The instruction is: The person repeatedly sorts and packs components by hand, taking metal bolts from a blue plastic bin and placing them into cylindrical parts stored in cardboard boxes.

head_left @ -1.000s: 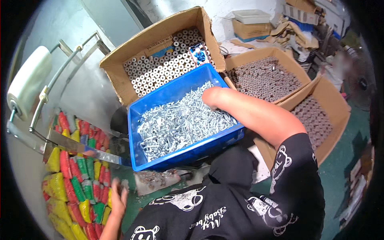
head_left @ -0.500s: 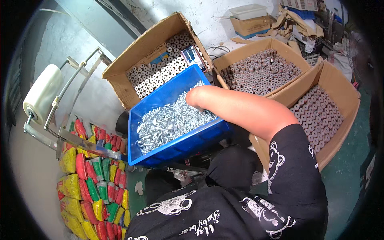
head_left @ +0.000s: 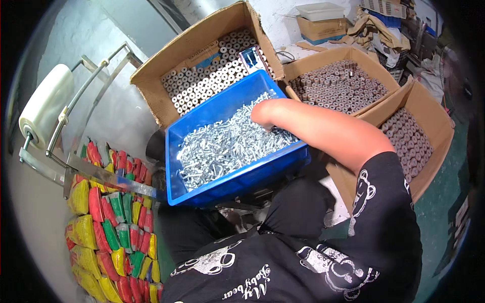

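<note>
A blue plastic bin (head_left: 237, 172) stands tilted before me, heaped with small silvery screws (head_left: 217, 151). My right forearm crosses the bin's right side, and my right hand (head_left: 264, 114) reaches down into the screws near the far right corner. Its fingers are bent downward and hidden behind the wrist and among the screws, so whether they grip any does not show. My left hand is out of view.
Behind the bin, a cardboard box (head_left: 146, 81) holds rows of white ring-ended rolls and a phone-like device (head_left: 251, 59). Two more cartons (head_left: 374, 68) of brownish cylinders stand right. A film roll (head_left: 46, 103) on a metal frame and stacked coloured bags (head_left: 108, 222) are left.
The view has shifted slightly, so bin and boxes sit a little further right. My right hand stays in the screws at about the same place.
</note>
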Tool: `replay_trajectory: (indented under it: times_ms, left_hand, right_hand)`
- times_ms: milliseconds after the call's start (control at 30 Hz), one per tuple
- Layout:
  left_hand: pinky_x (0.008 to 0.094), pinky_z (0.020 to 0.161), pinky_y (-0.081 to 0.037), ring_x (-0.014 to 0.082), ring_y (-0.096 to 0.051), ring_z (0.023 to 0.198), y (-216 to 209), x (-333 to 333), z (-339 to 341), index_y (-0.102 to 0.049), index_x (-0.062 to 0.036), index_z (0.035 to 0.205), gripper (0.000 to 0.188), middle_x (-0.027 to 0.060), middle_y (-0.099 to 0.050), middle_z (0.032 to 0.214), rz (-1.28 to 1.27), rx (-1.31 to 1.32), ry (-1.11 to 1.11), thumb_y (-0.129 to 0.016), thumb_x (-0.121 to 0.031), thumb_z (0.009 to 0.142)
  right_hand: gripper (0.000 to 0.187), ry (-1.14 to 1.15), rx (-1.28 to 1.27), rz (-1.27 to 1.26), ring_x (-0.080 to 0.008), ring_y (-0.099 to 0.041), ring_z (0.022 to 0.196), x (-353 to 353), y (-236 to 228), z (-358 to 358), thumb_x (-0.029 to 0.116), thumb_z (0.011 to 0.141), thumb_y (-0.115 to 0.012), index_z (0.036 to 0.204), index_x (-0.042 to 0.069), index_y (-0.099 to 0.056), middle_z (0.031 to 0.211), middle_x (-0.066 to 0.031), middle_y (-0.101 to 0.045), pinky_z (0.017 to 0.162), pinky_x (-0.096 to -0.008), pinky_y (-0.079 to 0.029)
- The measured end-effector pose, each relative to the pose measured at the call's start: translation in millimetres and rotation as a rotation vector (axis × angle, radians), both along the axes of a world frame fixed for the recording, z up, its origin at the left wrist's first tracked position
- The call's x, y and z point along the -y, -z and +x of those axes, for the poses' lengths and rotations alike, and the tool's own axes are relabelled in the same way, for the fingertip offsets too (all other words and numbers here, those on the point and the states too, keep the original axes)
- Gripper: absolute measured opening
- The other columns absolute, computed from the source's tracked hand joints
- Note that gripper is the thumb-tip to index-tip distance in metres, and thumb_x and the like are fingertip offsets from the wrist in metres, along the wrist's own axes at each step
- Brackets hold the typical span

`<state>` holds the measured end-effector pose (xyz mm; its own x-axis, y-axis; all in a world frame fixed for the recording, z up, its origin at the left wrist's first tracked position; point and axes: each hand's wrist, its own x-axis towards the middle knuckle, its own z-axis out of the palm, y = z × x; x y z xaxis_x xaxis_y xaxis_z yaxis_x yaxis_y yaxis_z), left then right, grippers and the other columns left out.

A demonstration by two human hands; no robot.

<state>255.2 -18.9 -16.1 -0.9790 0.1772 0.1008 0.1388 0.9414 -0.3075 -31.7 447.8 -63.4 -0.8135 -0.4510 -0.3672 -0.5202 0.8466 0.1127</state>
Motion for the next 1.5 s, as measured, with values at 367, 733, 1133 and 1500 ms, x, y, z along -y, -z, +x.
replay_trajectory:
  times_ms: [367, 733, 1133, 1500]
  left_hand:
    - [0.0354, 0.092, -0.038, 0.0224, -0.047, 0.109, 26.2, 26.2, -3.1, -0.044, -0.0025, 0.115, 0.029, 0.0096, -0.049, 0.114, 0.22, 0.089, -0.135, -0.055, -0.014, 0.091]
    - [0.0352, 0.087, -0.04, 0.0228, -0.05, 0.102, 70.2, 56.4, 16.0, -0.047, -0.0024, 0.107, 0.022, 0.0091, -0.052, 0.105, 0.45, 0.337, -0.354, -0.055, -0.015, 0.091]
    - [0.035, 0.081, -0.043, 0.0232, -0.054, 0.094, 79.1, 76.3, 25.0, -0.051, -0.0023, 0.098, 0.016, 0.0087, -0.056, 0.095, 0.743, 0.608, -0.562, -0.055, -0.017, 0.092]
    - [0.0348, 0.076, -0.046, 0.0236, -0.058, 0.087, 138.4, 101.4, 74.0, -0.054, -0.0022, 0.089, 0.016, 0.0082, -0.059, 0.087, 0.902, 0.586, -0.731, -0.055, -0.018, 0.092]
  right_hand:
    - [0.026, 0.002, -0.06, -0.018, -0.0316, -0.065, 0.091, 1.2, 1.8, 10.4, 0.016, 0.07, -0.071, 0.094, 0.007, -0.07, 0.092, -0.0138, -0.068, 0.078, -0.0432, -0.053]
    - [0.021, 0.06, 0.012, -0.1, -0.0338, -0.065, 0.091, -0.7, -13.7, 16.4, 0.015, 0.074, -0.067, 0.092, 0.003, -0.069, 0.095, -0.0169, -0.068, 0.078, -0.0428, -0.052]
    - [0.027, 0.208, 0.128, -0.222, -0.0364, -0.063, 0.088, -4.5, -10.4, 0.5, 0.021, 0.074, -0.067, 0.093, 0.003, -0.063, 0.087, -0.0189, -0.065, 0.078, -0.0451, -0.05]
    - [0.019, 0.105, 0.015, -0.368, -0.0399, -0.06, 0.08, -7.6, -15.8, 8.3, 0.018, 0.08, -0.059, 0.087, 0.0, -0.06, 0.081, -0.0225, -0.062, 0.073, -0.0462, -0.047]
